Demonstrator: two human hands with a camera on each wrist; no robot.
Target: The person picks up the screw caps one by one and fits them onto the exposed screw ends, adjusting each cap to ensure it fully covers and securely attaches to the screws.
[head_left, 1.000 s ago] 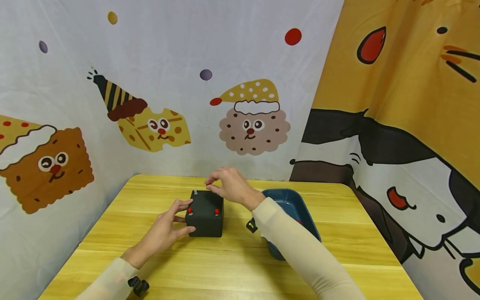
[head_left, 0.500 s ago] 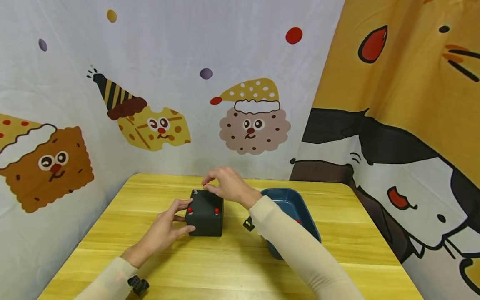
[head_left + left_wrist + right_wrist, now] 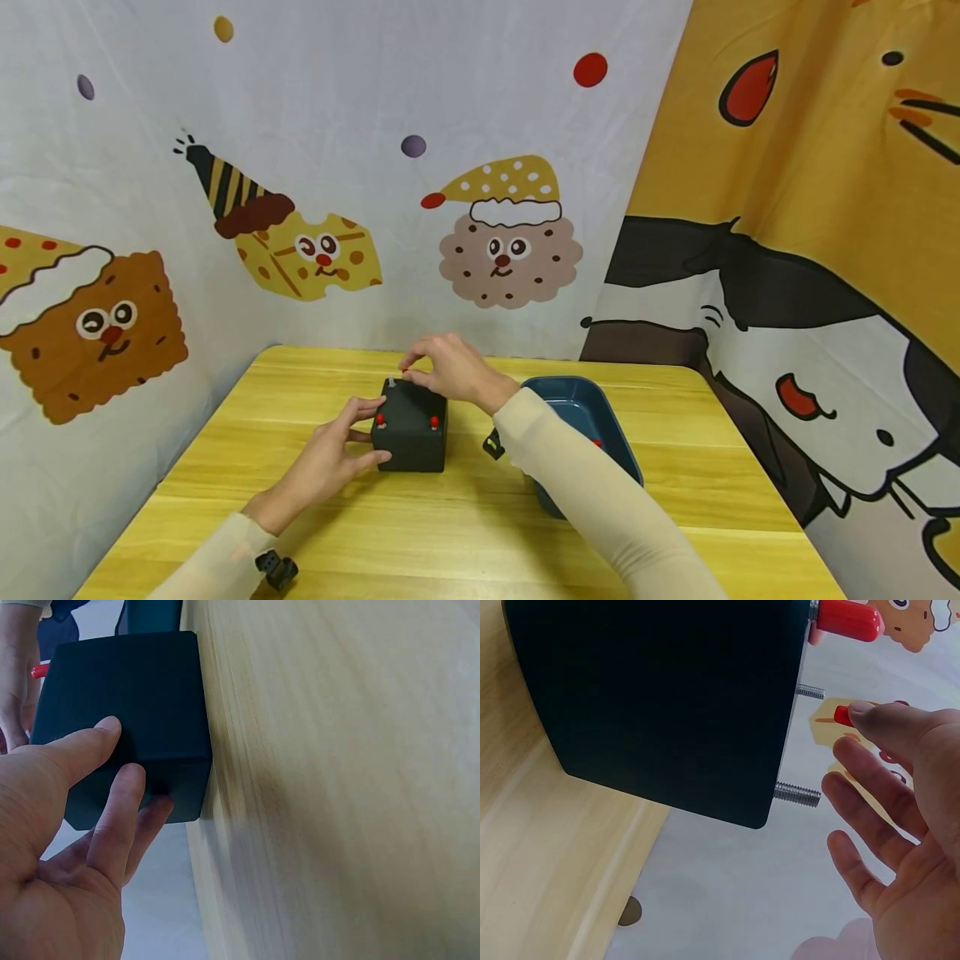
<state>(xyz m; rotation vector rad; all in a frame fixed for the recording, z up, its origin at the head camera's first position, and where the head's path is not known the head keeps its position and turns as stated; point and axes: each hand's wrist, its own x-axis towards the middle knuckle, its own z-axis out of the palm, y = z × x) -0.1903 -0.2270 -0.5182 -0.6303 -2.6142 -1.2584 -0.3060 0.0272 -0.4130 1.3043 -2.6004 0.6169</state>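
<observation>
A black box point(image 3: 408, 446) with upright threaded studs sits on the table. My left hand point(image 3: 330, 454) grips its left near corner, thumb on the near face and fingers along the left side. Between thumb and index finger, my right hand point(image 3: 453, 371) pinches a small red cap point(image 3: 843, 715) above the box's far edge. In the right wrist view, that cap is a short gap from the tip of a bare metal stud point(image 3: 811, 691); another bare stud point(image 3: 797, 794) stands nearby. Red caps point(image 3: 434, 422) cover the two near studs.
A dark blue tray point(image 3: 615, 417) stands right of the box, partly behind my right forearm, with something small and red point(image 3: 596, 443) in it. The wooden table point(image 3: 360, 542) ends at a printed cloth backdrop point(image 3: 330, 100).
My right hand has moved slightly left with the red cap, toward the far-left stud of the box. My left hand and the box have stayed put.
</observation>
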